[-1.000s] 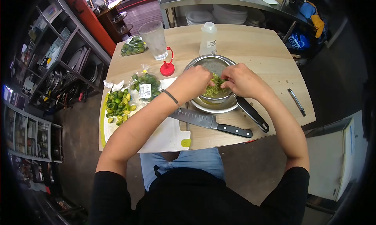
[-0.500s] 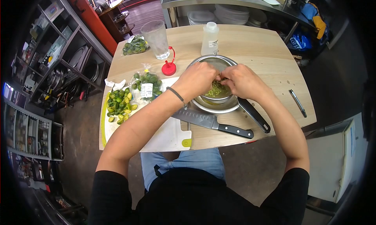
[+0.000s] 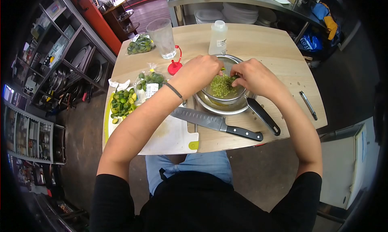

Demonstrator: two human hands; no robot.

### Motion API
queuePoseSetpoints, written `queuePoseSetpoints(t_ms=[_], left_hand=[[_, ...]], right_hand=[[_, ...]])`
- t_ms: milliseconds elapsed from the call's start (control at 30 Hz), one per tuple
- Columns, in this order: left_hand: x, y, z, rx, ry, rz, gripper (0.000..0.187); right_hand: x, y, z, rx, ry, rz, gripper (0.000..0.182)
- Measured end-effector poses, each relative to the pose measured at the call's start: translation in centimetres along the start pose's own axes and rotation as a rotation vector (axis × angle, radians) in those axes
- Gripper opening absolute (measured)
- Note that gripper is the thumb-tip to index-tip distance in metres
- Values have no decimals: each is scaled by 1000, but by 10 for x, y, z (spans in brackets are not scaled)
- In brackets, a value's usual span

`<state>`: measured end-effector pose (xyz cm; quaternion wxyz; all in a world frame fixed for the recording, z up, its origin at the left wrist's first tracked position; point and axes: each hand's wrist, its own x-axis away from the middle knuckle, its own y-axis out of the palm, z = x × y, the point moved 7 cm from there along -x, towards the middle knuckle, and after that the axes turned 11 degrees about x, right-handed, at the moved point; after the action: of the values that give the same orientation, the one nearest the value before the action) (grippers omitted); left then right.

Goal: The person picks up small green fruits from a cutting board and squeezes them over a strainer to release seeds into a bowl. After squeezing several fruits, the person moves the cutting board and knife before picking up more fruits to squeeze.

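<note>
A mesh strainer with a black handle (image 3: 264,117) rests over a metal bowl (image 3: 220,109), with pale green seeds and pulp (image 3: 221,86) in its mesh. Above the strainer's left side is my left hand (image 3: 204,72), fingers pinched on a small lime piece (image 3: 222,69), mostly hidden. My right hand (image 3: 252,76) is at the strainer's right side, fingers closed around a dark green lime piece (image 3: 234,81). Cut small limes (image 3: 122,102) are heaped on the white cutting board (image 3: 161,141). A chef's knife (image 3: 214,121) lies across the board's edge and the table.
Bags of whole limes (image 3: 140,44) stand near a clear cup (image 3: 162,38) at the left. Behind the strainer is a squeeze bottle (image 3: 218,37); its red cap (image 3: 174,67) lies left of it. A pen (image 3: 308,105) is at the right edge.
My hands were together over the strainer; now they are apart, the right one moved right and the left slightly left and up. More pulp shows between them.
</note>
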<state>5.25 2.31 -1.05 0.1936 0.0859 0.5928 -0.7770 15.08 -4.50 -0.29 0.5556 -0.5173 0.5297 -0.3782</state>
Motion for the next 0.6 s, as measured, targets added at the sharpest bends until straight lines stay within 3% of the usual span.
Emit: queuePoseSetpoints(t_ms=[367, 600], left_hand=[[-2, 12, 1, -29, -11, -98, 16], [-3, 11, 4, -38, 76, -22, 12]], right_hand=[[-3, 5, -7, 83, -26, -33, 16], [-5, 3, -11, 65, -51, 21, 7]])
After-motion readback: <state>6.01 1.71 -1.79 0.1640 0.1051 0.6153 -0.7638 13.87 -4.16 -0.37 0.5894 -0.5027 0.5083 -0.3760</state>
